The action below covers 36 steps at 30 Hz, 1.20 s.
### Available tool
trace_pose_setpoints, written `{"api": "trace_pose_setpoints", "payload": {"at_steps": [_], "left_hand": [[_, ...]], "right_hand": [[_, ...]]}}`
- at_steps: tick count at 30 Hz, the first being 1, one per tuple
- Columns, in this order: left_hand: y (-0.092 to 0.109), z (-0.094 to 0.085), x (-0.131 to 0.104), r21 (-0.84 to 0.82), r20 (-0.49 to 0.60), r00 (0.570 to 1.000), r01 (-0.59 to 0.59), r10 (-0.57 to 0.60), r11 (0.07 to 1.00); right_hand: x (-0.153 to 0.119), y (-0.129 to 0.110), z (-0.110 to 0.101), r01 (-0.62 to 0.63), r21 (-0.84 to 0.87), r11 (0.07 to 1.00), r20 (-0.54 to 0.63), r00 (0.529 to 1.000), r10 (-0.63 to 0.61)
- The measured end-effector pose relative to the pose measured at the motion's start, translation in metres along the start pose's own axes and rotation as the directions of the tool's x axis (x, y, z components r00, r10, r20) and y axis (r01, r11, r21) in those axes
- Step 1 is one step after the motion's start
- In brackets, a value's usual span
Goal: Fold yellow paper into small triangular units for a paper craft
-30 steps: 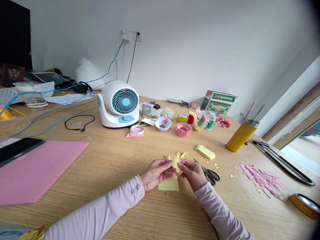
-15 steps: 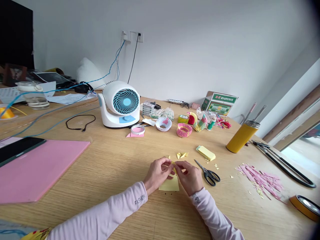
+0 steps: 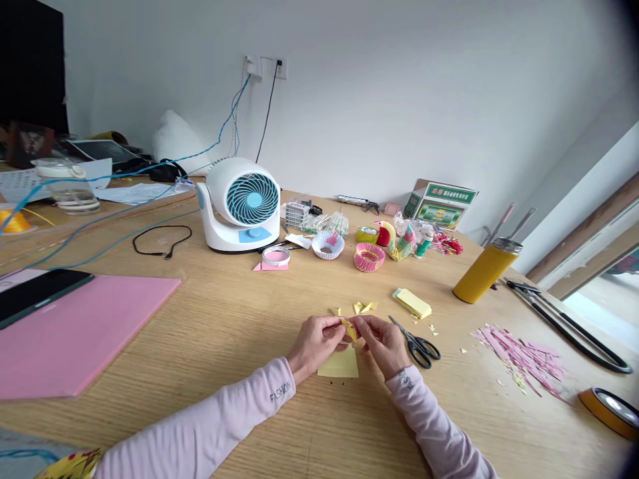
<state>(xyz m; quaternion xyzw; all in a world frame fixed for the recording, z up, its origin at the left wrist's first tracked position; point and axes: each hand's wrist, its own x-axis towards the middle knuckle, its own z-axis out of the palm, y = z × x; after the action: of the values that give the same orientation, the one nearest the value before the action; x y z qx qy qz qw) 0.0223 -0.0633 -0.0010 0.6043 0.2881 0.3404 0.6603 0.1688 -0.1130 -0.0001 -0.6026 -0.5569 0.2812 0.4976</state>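
Observation:
A small folded yellow paper piece [image 3: 349, 329] is pinched between both hands above the table. My left hand [image 3: 318, 342] grips its left side, and my right hand [image 3: 383, 342] has fingers closed on its right side. Below them a flat yellow paper sheet [image 3: 339, 364] lies on the wood. Folded yellow pieces [image 3: 365, 307] rest just beyond my fingers. Black-handled scissors [image 3: 417, 342] lie right of my right hand, and a stack of yellow paper strips [image 3: 412, 303] sits behind them.
A white fan [image 3: 244, 206], a pink paper basket [image 3: 369, 257] and a white paper basket [image 3: 328, 245] stand further back. On the right are a yellow bottle [image 3: 484, 271], pink paper scraps [image 3: 524, 356] and a tape roll [image 3: 610, 412]. A phone [image 3: 42, 293] lies on a pink board [image 3: 114, 332] at left.
The folded yellow piece has turned and shows more between my fingers. My right hand has shifted slightly right, and more of the flat sheet is uncovered. The camera view has moved slightly.

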Motion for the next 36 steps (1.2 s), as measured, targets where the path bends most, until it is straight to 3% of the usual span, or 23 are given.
{"api": "trace_pose_setpoints", "payload": {"at_steps": [4,8,24,36], "left_hand": [[0.0,0.0,0.0,-0.026,-0.021,1.0,0.021,-0.022,0.999],[-0.002,-0.001,0.001,-0.035,-0.031,0.999,0.027,-0.028,0.999],[-0.001,0.001,-0.002,0.016,0.009,0.999,0.031,-0.031,0.999],[0.0,0.001,-0.003,0.09,0.03,1.0,-0.006,0.003,0.996]], "right_hand": [[0.001,0.003,-0.001,-0.05,0.065,0.997,0.05,0.998,0.047],[-0.001,0.0,0.0,0.014,0.045,0.999,0.099,0.995,-0.018],[-0.004,-0.005,-0.001,0.204,-0.345,0.916,0.013,0.977,-0.212],[-0.003,-0.006,-0.004,0.203,-0.243,0.949,0.128,0.976,-0.176]]}}
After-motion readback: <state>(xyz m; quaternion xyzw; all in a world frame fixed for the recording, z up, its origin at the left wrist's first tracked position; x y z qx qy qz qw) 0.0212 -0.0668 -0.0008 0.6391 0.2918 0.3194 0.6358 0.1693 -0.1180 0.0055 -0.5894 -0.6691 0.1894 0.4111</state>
